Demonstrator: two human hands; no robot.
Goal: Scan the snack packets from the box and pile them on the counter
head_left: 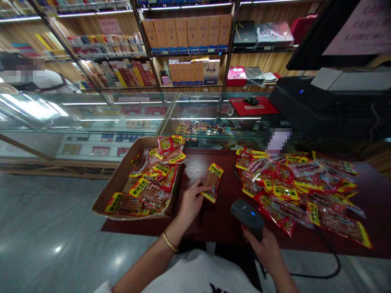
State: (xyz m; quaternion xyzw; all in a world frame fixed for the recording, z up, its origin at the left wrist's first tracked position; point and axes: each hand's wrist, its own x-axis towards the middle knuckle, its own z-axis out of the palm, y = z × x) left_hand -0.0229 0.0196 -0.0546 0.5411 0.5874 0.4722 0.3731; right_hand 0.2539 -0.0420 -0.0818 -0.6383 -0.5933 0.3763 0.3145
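Between the fingers of my left hand [192, 199] is a red and yellow snack packet [214, 181], held just above the dark red table. My right hand [267, 248] is wrapped round a black barcode scanner [246, 211] that shows a small blue light and points toward the packet. Left of my left hand, a cardboard box [114, 174] holds several similar packets [149, 191]. A heap of packets [284, 191] lies on the table to the right, beyond the scanner. A black cable [334, 254] curves below that heap.
A glass display counter [122, 110] runs behind the table [189, 232]. On it rest a red mat [256, 106] with a mouse [250, 100] and black equipment [330, 101] under a monitor. Shelves of boxes [189, 34] line the wall. A person [45, 79] is at far left.
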